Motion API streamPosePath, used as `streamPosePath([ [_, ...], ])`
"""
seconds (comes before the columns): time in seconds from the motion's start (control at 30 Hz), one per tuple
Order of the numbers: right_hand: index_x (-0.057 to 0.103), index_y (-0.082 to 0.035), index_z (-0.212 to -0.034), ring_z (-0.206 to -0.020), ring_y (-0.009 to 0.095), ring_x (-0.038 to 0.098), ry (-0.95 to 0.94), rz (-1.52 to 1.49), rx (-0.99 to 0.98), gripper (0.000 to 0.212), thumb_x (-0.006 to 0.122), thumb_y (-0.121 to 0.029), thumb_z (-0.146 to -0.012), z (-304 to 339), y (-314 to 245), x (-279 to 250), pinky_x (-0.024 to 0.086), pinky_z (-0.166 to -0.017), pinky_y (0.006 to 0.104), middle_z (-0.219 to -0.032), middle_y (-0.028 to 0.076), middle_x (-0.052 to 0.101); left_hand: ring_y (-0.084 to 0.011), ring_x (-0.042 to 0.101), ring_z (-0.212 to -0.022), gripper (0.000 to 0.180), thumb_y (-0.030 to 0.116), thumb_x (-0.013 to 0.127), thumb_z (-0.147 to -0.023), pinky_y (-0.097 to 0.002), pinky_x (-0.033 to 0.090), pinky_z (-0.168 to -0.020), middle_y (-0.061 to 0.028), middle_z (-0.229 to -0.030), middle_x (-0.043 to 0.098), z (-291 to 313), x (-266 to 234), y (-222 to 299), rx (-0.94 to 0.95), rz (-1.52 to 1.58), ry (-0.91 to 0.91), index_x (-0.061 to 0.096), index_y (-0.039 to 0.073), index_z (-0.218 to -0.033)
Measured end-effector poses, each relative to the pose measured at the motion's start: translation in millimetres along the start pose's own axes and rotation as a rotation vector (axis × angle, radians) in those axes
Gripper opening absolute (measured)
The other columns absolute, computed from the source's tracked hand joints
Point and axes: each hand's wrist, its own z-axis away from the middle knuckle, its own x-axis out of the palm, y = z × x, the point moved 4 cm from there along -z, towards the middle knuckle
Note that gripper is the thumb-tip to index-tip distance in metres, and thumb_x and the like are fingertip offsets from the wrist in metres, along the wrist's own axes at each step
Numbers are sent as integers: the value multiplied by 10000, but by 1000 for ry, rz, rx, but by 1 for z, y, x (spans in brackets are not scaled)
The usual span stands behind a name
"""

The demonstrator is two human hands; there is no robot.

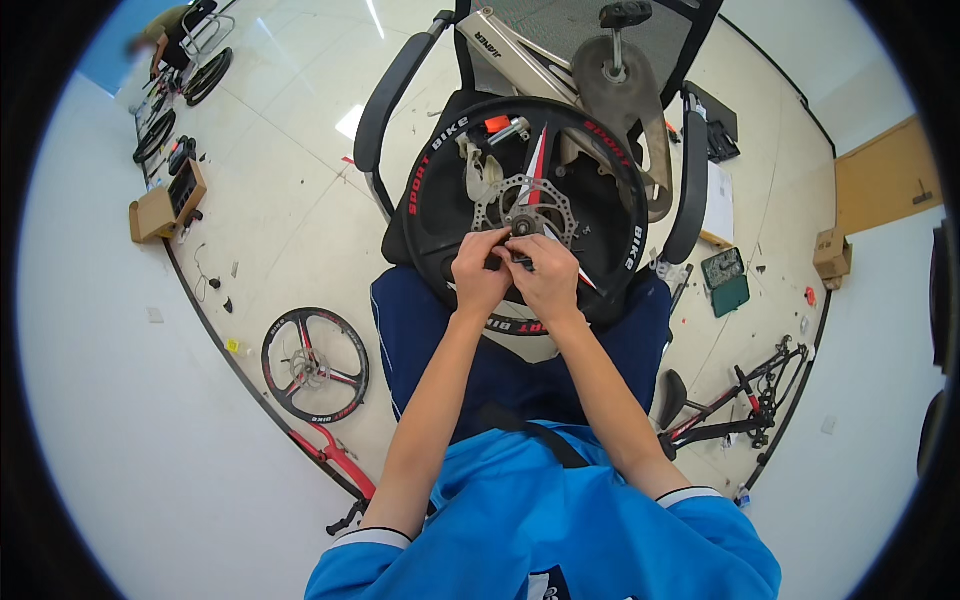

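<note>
A black three-spoke bicycle wheel [425, 175] lies flat across my lap and the chair seat. Bolted round its centre is a silver brake disc [478, 207] with cut-outs, and the dark hub [524, 226] sticks up in the middle. Both hands meet at the near side of the hub. My left hand [481, 272] is closed, fingertips pinched. Close against it, my right hand [546, 276] also has its fingers pressed together. Something small and dark shows between the fingertips, too hidden to name. A silver cylindrical part [510, 131] and an orange piece [497, 124] lie inside the wheel's far side.
Armrests [393, 100] flank the wheel; a pale bike frame [525, 58] with a pedal [626, 14] rests beyond. On the floor are a second wheel [270, 352], a red fork [345, 460], a green tool case [730, 296], a dark frame [715, 405] and a cardboard box [152, 214]. Another person [172, 35] is far left.
</note>
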Motion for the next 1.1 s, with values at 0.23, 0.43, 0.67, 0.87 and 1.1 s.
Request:
streamPosePath([
  [0.23,752,-46,-883,-780,267,683,-88,-87,64,168,818,-80,-733,-9,-7,-3,541,-697,363,-832,72,732,-279,680,-802,194,-83,721,-695,-337,548,-699,-119,-874,714,-1,-4,-6,62,-31,-43,725,-2,-871],
  [0.43,750,-31,-896,-801,270,689,-27,-71,135,177,823,-84,-744,0,1,2,552,-715,367,-864,85,739,-279,667,-777,177,-74,742,-681,-335,538,-674,-114,-833,693,1,1,-9,59,-54,24,701,5,-834],
  [0.67,752,-24,-941,-836,270,689,-39,-4,-89,183,755,-35,-758,-3,0,-1,557,-731,361,-927,80,751,-317,655,-874,301,-36,727,-703,-378,543,-739,-130,-958,690,-5,-3,-1,58,-49,-47,740,31,-996],
  [0.87,739,1,-982,-925,299,632,-169,-37,-40,201,688,-1,-787,-6,-10,0,524,-836,411,-1027,112,680,-264,665,-834,288,-35,687,-728,-320,543,-709,-114,-944,684,-3,-5,-13,41,-66,-101,752,16,-1004],
  [1.1,732,-24,-971,-846,281,648,-65,-67,26,189,771,-106,-805,-4,-10,-4,531,-737,383,-923,96,676,-312,647,-816,206,-3,756,-709,-373,527,-693,-114,-875,654,2,3,-17,-10,-73,-54,724,19,-912],
])
